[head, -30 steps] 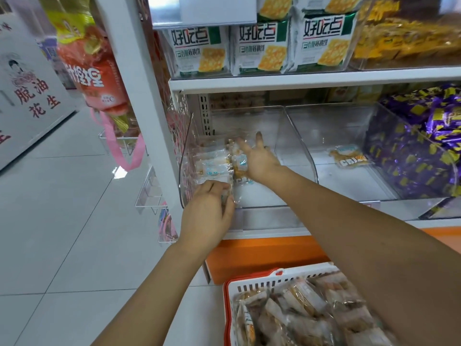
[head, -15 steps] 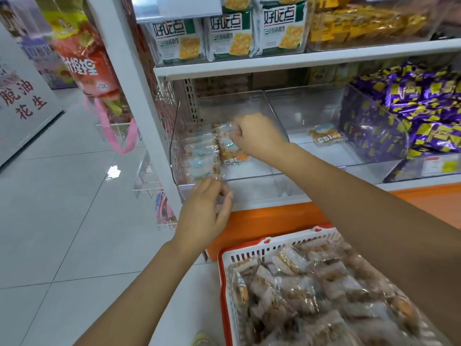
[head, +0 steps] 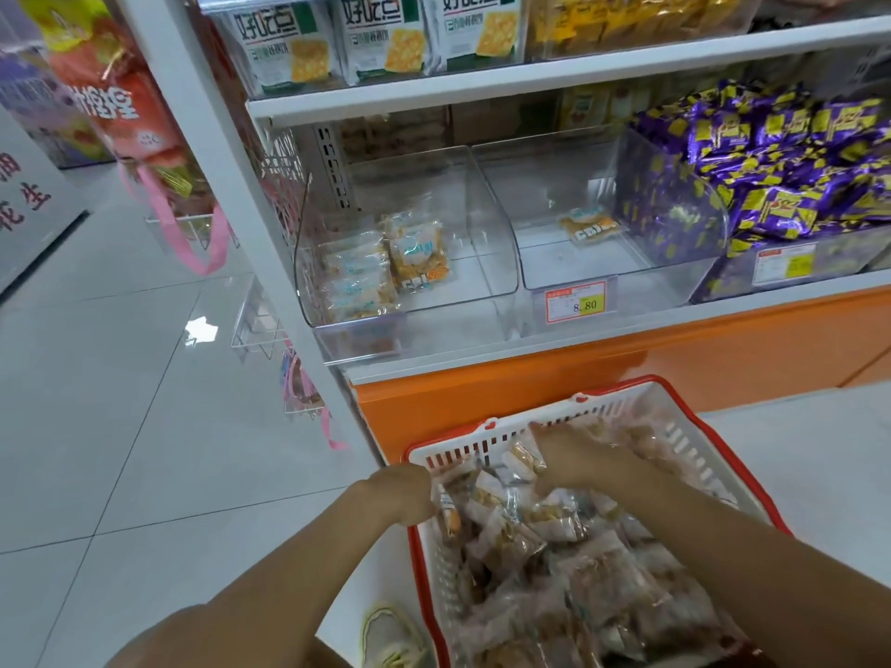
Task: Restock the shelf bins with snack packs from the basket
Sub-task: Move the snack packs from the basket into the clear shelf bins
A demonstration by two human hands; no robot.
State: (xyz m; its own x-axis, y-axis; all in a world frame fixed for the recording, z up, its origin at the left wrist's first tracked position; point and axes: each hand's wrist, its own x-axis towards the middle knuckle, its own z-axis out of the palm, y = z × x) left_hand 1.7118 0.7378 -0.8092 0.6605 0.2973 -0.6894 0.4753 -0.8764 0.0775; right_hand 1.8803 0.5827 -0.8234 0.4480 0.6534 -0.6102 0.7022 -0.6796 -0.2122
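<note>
- I see the basket [head: 487,445], white with a red rim, at 5 o'clock in my view, on the floor [head: 120,378] in front of the orange base of the shelving.
- It is heaped with clear-wrapped snack packs [head: 554,527].
- My left hand [head: 400,494] is at the basket's 9 o'clock edge, just beside the rim. It is blurred, so I cannot tell whether it grips anything.
- My right hand [head: 578,458] lies on the packs near the basket's 12 o'clock wall. A pack sits against its fingers, but through the blur I cannot tell whether it is held.
- The left shelf bin [head: 482,224], clear plastic, stands at 12 o'clock. It holds a few packs in its 9 o'clock half: a front-to-back row [head: 359,277] along the wall and two upright packs [head: 419,257] beside it.
- The middle bin [head: 554,185], at 1 o'clock, holds a single pack [head: 589,225] lying flat; a price tag [head: 575,301] is fixed to its front.
- A third bin at 2 o'clock is piled with purple packs [head: 795,151].
- Cracker boxes [head: 385,36] line the shelf above.
</note>
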